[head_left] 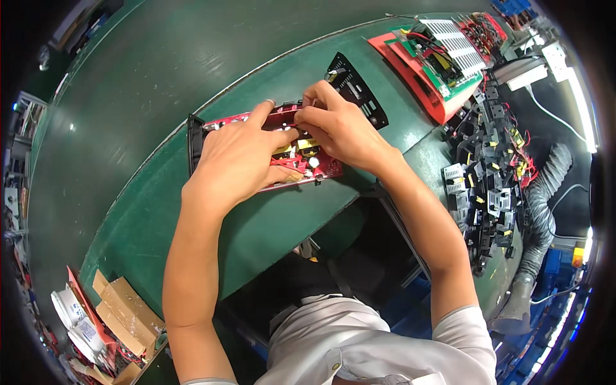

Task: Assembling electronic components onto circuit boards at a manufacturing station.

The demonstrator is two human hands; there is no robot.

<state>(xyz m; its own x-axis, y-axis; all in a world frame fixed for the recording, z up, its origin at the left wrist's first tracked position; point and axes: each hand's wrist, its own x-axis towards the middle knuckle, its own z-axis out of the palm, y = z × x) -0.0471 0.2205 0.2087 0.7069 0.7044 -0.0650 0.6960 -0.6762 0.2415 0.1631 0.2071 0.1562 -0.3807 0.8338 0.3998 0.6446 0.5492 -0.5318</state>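
Note:
A red electronic assembly [330, 168] with a circuit board, yellow-wrapped parts and red wires lies on the green bench in front of me. A black end plate [195, 144] stands at its left end. My left hand [240, 151] rests over the assembly's left half, fingers spread along its far edge and across the board. At the far side, my right hand [340, 125] has its thumb and fingertips pinched together; whatever is between them is hidden. Just beyond the right hand lies a black slotted panel [359, 93], with a small part near its left edge.
Stacked circuit boards with a slotted metal plate [449, 45] lie on a red tray [443, 110] at the far right. Many black brackets [481, 173] cover the right bench beside a grey flexible duct [545, 218]. A cardboard box [128, 311] stands at the lower left.

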